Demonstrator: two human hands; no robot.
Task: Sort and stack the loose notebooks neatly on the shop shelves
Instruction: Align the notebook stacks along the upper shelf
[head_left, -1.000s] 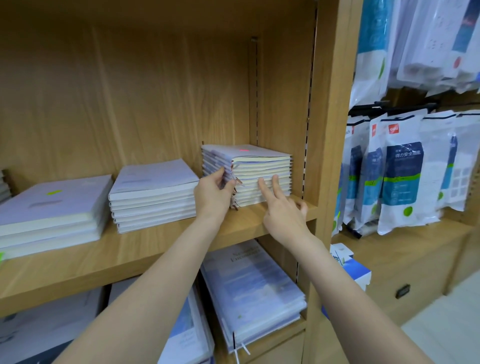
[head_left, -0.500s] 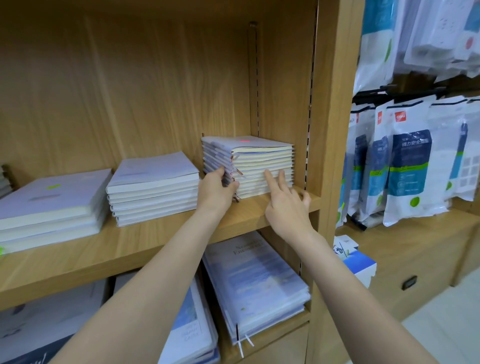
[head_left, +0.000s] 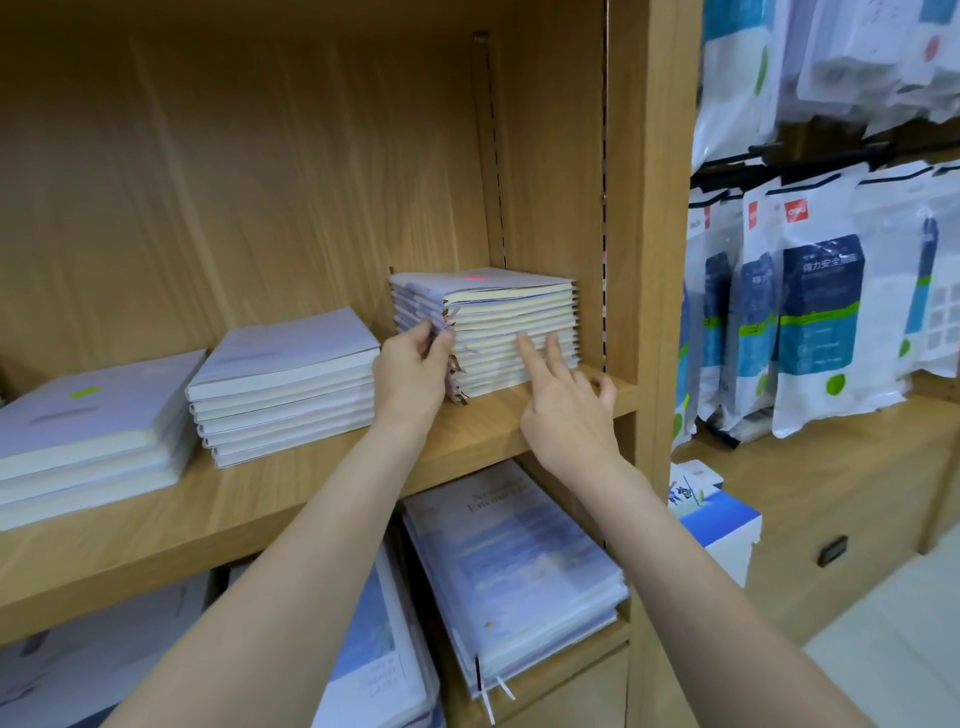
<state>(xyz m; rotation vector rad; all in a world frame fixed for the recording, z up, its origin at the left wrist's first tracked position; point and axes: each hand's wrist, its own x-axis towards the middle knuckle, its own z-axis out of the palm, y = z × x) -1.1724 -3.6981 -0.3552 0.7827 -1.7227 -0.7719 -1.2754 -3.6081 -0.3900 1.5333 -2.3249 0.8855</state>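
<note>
Three stacks of notebooks sit on the wooden shelf in front of me, and both of my hands are at the rightmost stack, which stands against the shelf unit's right side wall. My left hand is at the stack's near left corner: the thumb lies on the front page edges and the fingers curl round the left side, so it grips that corner about halfway up the pile. Seen from this hand, the stack lies at about 2 o'clock. My right hand is in front of the stack with the index and middle fingers held straight, their tips touching the cream page edges of the lower notebooks; the other fingers are loosely bent near the shelf board and hold nothing. From this hand the stack lies at 12 o'clock, just beyond the fingertips.

At 9 o'clock from the left hand stands the middle stack, just beside that hand's wrist, and farther toward 9 o'clock lies the left stack. A pink sticker marks the top cover of the rightmost stack. Below the board, large flat books lie on the lower shelf between my forearms. At 3 o'clock, beyond the wooden upright, white packets hang on a rack.
</note>
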